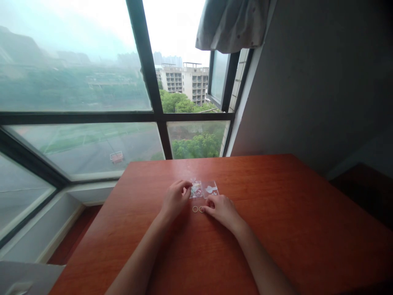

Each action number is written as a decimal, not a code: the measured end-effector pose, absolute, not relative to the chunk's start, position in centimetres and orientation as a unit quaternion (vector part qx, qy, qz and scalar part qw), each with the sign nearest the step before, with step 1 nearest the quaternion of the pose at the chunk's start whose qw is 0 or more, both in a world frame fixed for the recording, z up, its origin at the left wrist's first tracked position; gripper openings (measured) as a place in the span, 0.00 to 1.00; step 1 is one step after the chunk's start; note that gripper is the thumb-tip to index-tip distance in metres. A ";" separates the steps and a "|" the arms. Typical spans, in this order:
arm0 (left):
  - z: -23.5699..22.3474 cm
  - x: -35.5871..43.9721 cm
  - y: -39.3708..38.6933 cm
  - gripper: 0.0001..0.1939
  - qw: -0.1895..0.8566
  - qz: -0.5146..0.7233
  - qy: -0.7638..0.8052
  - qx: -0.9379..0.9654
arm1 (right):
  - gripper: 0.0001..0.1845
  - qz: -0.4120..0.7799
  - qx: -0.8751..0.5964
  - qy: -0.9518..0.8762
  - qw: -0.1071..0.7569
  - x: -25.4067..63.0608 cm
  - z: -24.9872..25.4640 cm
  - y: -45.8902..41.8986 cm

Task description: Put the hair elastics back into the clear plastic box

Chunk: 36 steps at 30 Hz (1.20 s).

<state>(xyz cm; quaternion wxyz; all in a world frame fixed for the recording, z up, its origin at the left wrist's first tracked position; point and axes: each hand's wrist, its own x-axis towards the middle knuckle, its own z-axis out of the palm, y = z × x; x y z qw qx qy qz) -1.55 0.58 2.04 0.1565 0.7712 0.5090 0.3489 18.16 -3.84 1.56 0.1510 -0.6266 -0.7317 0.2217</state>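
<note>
A small clear plastic case [196,190] lies opened flat on the table, with tiny coloured pieces in its left half. Its other half, a clear lid [210,189] with a pale printed mark, lies to the right. My left hand [177,198] is closed in a pinch at the case's left edge; what its fingertips hold is too small to make out. Just in front of the case, two thin pale rings lie side by side. The left ring [195,209] is untouched. My right hand [223,209] pinches the right edge of the other ring [201,209].
The reddish-brown wooden table [264,180] reaches to a large dark-framed window [159,116]. A grey wall [294,90] rises on the right, and a curtain [231,26] hangs at the top. The table's left edge drops off beside a white sill [92,190].
</note>
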 end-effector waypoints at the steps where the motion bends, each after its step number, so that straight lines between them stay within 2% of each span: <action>1: 2.0 -1.6 0.6 0.08 0.156 0.348 0.509 0.771 | 0.12 0.225 -0.626 -0.731 0.150 18.2 1.6 -3.8; 12: 2.0 -1.6 0.6 0.08 0.159 0.353 0.501 0.774 | 0.04 0.221 -0.581 -0.767 0.159 17.7 1.6 -4.1; 22: 2.4 -1.5 0.4 0.07 0.159 0.355 0.498 0.775 | 0.07 0.180 -0.580 -0.783 0.134 17.3 1.6 -4.3; 36: 3.0 -0.2 -0.7 0.07 0.255 0.269 0.435 0.821 | 0.06 0.126 -0.608 -0.718 0.314 17.6 1.2 -3.9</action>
